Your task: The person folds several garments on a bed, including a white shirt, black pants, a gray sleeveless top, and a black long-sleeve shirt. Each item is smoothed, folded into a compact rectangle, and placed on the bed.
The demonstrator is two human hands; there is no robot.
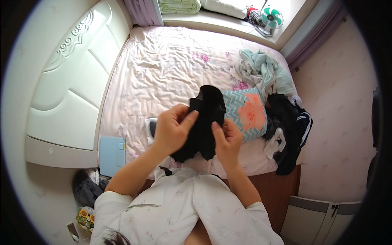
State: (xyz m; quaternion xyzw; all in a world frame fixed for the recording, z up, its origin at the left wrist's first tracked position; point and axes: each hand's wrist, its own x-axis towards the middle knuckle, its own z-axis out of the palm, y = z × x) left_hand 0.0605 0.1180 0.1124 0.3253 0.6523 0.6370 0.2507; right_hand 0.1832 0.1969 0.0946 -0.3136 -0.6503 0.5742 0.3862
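Between my two hands hangs a black garment, held up in front of me over the near side of the bed. My left hand pinches its left edge, thumb on top. On the opposite edge, my right hand grips the cloth with the thumb facing me. The garment's top end is rounded and stands up a little, while its lower end falls in two loose parts. What kind of garment it is cannot be told. Partly hidden behind my left hand lies a flat white item with a dark patch.
A zigzag-patterned cushion lies right of the garment. Beyond it are a rumpled pale green cloth and a heap of dark clothes. A light blue flat case rests at the bed's left corner, near the padded headboard. A fan stands on the windowsill.
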